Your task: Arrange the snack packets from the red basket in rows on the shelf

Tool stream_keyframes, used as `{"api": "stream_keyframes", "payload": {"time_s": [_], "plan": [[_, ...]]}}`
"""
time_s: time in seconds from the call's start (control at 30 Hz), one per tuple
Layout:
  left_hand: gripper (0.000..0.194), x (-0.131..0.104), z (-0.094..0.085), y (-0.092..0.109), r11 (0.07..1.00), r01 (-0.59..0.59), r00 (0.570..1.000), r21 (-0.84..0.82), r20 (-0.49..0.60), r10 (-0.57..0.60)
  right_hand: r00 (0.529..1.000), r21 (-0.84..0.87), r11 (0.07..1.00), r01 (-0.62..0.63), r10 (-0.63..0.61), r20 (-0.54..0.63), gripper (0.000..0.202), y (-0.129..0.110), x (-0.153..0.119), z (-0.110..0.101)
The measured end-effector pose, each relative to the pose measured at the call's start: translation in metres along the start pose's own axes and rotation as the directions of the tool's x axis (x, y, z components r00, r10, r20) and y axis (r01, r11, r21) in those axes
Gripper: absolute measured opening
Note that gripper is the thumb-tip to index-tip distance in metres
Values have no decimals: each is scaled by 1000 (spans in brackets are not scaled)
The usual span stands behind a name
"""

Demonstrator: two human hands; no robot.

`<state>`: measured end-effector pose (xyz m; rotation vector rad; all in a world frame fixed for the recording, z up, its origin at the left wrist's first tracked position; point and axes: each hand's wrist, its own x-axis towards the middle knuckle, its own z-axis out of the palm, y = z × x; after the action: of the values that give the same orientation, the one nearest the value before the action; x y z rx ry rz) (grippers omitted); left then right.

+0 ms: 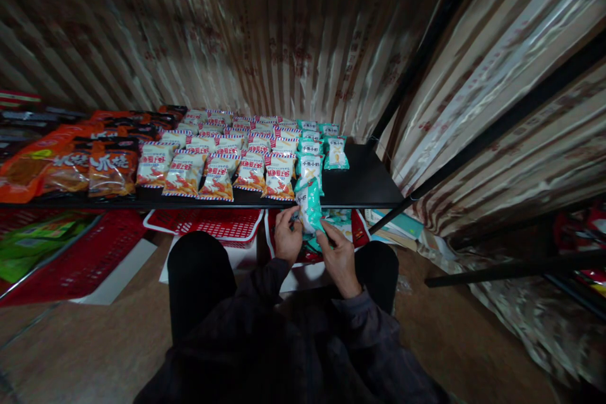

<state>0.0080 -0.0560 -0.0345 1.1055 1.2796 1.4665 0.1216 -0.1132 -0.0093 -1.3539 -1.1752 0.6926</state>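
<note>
A teal and white snack bag (309, 207) is held at the front edge of the black shelf (362, 188), tilted above a red basket. My left hand (288, 237) pinches its left side, with the fingertips partly hidden. At the lower right of the same bag, my right hand (339, 259) grips with thumb and fingers. Just behind it on the shelf stands a column of matching teal bags (310, 169), and one more teal bag (336, 153) leads a short column to the right.
Rows of white and red snack bags (220, 170) fill the shelf's middle, with orange packets (112, 167) to the left. Below are a red basket (360, 230) between my knees, another red basket (237, 227) and green packages (42, 243). A black post (407, 202) rises at right.
</note>
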Motion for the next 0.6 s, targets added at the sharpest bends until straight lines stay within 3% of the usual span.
{"api": "stream_keyframes", "payload": {"time_s": [0.17, 0.3, 0.47, 0.6], "plan": [[23, 0, -1, 3, 981, 128, 991, -148, 45, -122, 987, -158, 974, 160, -156, 37, 25, -3, -2, 1], [32, -2, -1, 11, 935, 256, 965, -247, 125, -231, 938, -331, 879, 343, -337, 75, 25, 0, -3, 2], [43, -5, 1, 20, 907, 268, 958, -324, 185, -217, 847, -444, 726, 525, -495, 194, 32, -5, -11, 5], [46, -7, 0, 27, 877, 293, 943, -382, 269, -198, 823, -468, 679, 566, -503, 266, 42, -8, -19, 11]]}}
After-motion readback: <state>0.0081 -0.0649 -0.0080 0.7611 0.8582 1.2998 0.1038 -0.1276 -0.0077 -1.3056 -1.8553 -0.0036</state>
